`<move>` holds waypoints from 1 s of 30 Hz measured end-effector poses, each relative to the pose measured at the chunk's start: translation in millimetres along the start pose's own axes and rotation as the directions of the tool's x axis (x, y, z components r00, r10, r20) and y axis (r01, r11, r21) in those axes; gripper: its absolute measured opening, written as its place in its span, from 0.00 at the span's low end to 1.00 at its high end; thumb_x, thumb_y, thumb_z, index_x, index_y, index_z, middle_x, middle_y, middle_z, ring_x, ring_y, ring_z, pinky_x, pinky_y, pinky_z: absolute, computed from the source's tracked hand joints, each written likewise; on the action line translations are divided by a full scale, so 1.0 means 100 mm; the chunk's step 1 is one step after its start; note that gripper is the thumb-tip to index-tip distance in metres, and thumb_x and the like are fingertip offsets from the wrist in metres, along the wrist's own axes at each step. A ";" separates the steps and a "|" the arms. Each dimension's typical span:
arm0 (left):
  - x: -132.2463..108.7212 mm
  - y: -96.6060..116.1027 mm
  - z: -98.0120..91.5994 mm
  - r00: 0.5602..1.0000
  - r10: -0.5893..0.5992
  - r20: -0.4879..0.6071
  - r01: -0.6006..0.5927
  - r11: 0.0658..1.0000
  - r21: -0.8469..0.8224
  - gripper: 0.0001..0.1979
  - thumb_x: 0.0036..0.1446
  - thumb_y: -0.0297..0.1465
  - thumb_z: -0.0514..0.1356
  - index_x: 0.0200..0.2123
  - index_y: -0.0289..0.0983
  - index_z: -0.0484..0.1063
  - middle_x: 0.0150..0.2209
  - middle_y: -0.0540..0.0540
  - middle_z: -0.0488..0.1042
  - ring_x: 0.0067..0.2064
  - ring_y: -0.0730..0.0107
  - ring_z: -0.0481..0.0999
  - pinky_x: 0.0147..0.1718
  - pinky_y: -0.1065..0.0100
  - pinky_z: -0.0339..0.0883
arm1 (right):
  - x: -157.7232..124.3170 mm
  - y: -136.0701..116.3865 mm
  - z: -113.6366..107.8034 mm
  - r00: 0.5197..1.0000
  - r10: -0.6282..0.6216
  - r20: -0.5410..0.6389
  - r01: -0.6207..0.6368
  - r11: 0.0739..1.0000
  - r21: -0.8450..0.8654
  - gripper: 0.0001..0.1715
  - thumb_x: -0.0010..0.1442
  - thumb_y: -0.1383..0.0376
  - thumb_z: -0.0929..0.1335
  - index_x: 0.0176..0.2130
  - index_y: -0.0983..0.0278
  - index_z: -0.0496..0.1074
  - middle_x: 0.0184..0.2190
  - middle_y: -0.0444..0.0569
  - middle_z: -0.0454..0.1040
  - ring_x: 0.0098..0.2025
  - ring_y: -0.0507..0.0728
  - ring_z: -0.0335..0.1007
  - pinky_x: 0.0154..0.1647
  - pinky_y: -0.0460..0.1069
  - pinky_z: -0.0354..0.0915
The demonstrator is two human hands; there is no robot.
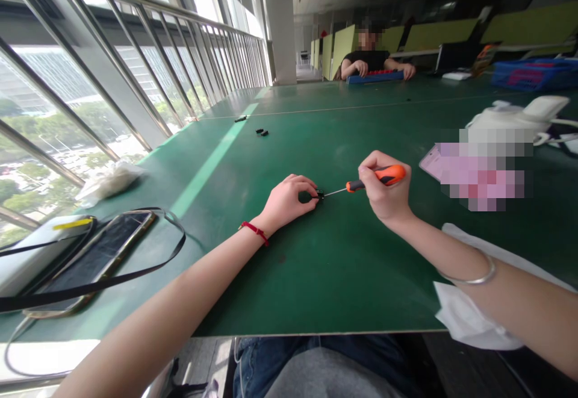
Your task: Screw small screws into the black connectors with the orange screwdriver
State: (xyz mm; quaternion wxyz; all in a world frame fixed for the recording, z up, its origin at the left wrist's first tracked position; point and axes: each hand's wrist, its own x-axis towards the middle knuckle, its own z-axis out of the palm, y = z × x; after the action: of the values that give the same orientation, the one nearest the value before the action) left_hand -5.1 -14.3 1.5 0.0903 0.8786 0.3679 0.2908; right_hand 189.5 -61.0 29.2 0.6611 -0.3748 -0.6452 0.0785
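The right hand (383, 190) holds a screwdriver (383, 174) to a black part (320, 194) in the left hand (286, 202).

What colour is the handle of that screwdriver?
The screwdriver handle is orange and black, as the head view shows.

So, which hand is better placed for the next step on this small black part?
Probably the right hand: it grips the orange-handled screwdriver, tip at the black part, while the left hand holds that part.
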 end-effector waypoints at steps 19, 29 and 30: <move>0.04 0.00 0.01 0.997 0.021 -0.071 -0.014 0.995 0.104 0.04 0.52 0.31 0.60 0.30 0.39 0.76 0.41 0.49 0.75 0.43 0.65 0.71 0.44 0.62 0.68 | 0.03 0.03 -0.02 1.000 -0.007 -0.001 0.007 1.000 -0.030 0.13 0.52 0.71 0.65 0.19 0.62 0.60 0.16 0.40 0.61 0.19 0.49 0.56 0.22 0.47 0.54; 0.04 0.00 0.00 0.998 0.030 -0.051 -0.023 0.991 0.129 0.05 0.52 0.31 0.60 0.30 0.40 0.76 0.41 0.49 0.75 0.44 0.64 0.70 0.43 0.62 0.67 | 0.01 0.05 -0.01 0.999 0.021 0.041 -0.019 0.999 -0.045 0.13 0.52 0.71 0.65 0.19 0.62 0.60 0.16 0.40 0.62 0.20 0.49 0.58 0.24 0.47 0.55; 0.04 0.01 -0.01 0.999 0.031 -0.045 -0.025 0.990 0.138 0.05 0.52 0.31 0.60 0.30 0.40 0.76 0.41 0.49 0.75 0.44 0.64 0.70 0.43 0.62 0.67 | 0.01 0.05 -0.01 0.999 0.026 0.045 -0.024 0.999 -0.047 0.13 0.51 0.71 0.65 0.19 0.62 0.60 0.17 0.40 0.62 0.20 0.49 0.58 0.24 0.47 0.55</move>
State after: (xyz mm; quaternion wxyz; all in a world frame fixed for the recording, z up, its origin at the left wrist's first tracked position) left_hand -3.1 -12.1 4.1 0.0170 0.8807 0.3768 0.2866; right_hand 191.9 -57.5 27.1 0.6363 -0.3962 -0.6570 0.0802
